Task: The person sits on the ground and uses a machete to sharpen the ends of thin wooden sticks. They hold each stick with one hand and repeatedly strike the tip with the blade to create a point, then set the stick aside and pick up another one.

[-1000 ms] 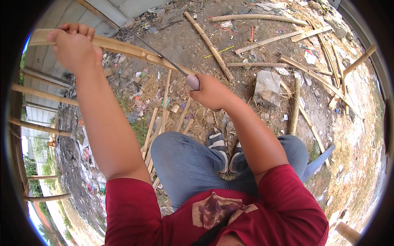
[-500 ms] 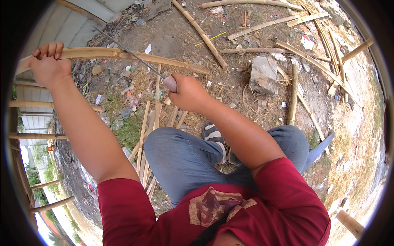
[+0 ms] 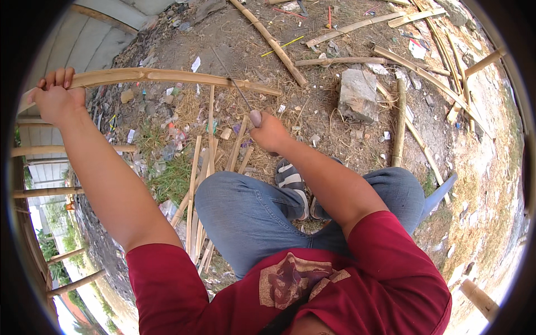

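My left hand (image 3: 60,100), up at the far left, is closed round one end of a long split bamboo strip (image 3: 167,76). The strip stretches to the right across the ground, and its free end lies ahead of my knees. In my right hand (image 3: 272,134) is a machete (image 3: 255,118), gripped by its pale handle. Its long dark blade, seen nearly edge-on, points up and left and crosses the strip near the free end. Whether blade and strip touch, I cannot tell.
Narrow split bamboo strips (image 3: 195,195) lie beside my bent left knee. A grey stone block (image 3: 358,95) sits ahead to the right, near a short bamboo pole (image 3: 400,123). More bamboo pieces (image 3: 268,40) and litter cover the dirt. Pale wall panels (image 3: 95,39) stand at far left.
My right hand has drawn the machete back toward me and to the right, so its blade now crosses nearer the strip's free end. My left hand has shifted slightly, still holding the strip.
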`<state>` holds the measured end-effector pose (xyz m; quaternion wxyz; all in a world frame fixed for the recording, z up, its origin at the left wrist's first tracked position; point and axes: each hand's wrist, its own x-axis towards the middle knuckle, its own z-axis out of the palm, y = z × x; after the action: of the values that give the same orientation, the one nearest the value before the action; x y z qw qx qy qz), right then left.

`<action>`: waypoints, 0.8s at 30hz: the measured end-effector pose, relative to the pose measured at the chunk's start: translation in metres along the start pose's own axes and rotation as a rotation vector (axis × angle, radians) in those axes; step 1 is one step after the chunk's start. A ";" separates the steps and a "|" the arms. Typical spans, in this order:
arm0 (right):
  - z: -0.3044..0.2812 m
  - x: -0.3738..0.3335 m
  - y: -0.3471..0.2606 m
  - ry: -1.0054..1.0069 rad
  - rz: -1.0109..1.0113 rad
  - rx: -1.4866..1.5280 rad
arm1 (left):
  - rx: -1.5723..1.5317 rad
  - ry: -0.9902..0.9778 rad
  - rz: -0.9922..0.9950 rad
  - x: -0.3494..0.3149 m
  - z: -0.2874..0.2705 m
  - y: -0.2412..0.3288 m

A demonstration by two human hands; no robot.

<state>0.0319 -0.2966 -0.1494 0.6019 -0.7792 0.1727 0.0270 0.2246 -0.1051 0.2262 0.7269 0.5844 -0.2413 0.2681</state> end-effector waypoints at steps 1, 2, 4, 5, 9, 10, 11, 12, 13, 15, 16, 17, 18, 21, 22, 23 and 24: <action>0.001 -0.001 -0.017 0.003 -0.094 -0.011 | -0.023 0.000 -0.004 0.003 0.000 -0.003; 0.001 0.000 -0.029 0.001 -0.190 -0.020 | -0.040 0.001 -0.005 0.003 -0.002 -0.005; -0.004 -0.003 -0.042 -0.047 -0.228 -0.087 | -0.051 0.019 -0.016 0.006 -0.016 -0.004; -0.006 -0.003 -0.043 -0.068 -0.243 -0.121 | -0.054 0.032 -0.029 0.007 -0.024 -0.003; 0.007 0.002 0.052 -0.012 0.050 -0.259 | -0.022 -0.013 -0.069 0.029 -0.081 0.007; 0.008 0.002 0.085 0.005 0.172 -0.273 | -0.018 0.033 -0.073 0.026 -0.087 0.006; 0.001 0.003 0.115 -0.033 0.193 -0.331 | -0.011 0.081 -0.073 0.020 -0.096 0.004; -0.004 0.003 0.132 -0.071 0.214 -0.386 | -0.003 0.127 -0.073 0.014 -0.105 0.005; -0.002 0.001 0.135 -0.045 0.280 -0.320 | -0.017 0.131 -0.076 0.013 -0.123 0.004; -0.004 -0.001 0.136 0.010 0.406 -0.198 | -0.053 0.145 -0.080 0.012 -0.159 0.008; -0.006 -0.012 0.092 -0.071 0.274 -0.284 | -0.033 0.204 -0.040 0.000 -0.172 0.020; -0.004 -0.006 0.090 -0.018 0.195 -0.264 | -0.054 0.233 -0.003 -0.005 -0.162 0.029; 0.003 0.000 0.088 0.019 0.109 -0.239 | -0.130 0.163 -0.006 0.003 -0.181 0.044; 0.002 0.000 0.035 -0.078 -0.115 -0.176 | -0.239 0.094 0.012 0.006 -0.228 0.095; 0.000 0.001 0.035 -0.066 -0.135 -0.178 | -0.273 0.086 0.015 0.008 -0.243 0.112; -0.005 0.004 0.037 -0.056 -0.161 -0.181 | -0.303 0.080 0.024 0.009 -0.257 0.130; -0.009 0.006 0.043 -0.049 -0.185 -0.185 | -0.351 0.081 0.065 0.003 -0.263 0.144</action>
<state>0.0228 -0.3157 -0.1880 0.5313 -0.8431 0.0824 0.0062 0.1402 0.1776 0.2794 0.8178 0.4292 -0.2739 0.2684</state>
